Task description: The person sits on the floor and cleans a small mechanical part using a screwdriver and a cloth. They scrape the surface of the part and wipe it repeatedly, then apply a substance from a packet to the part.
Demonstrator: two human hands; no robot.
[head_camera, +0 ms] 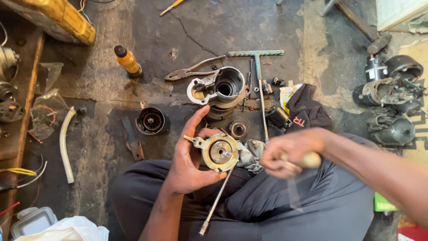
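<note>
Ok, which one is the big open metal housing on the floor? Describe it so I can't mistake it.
Start from the person's left hand, which holds a round brass-coloured metal end plate, and look straight up the dark concrete floor. The grey cast-metal housing stands there, between the rusty pliers and the long T-handled wrench. Unlike its neighbours, it shows a wide, dark round bore.

- The left hand [189,163] is raised over the lap with its palm turned up and inward, thumb and fingers curled around a round metal part.
- The left forearm rises from the lower edge, bare.
- The right hand [290,154] is closed in a fist around a pale handle, blurred.
- The right forearm enters from the right edge, angled toward the centre.
</note>
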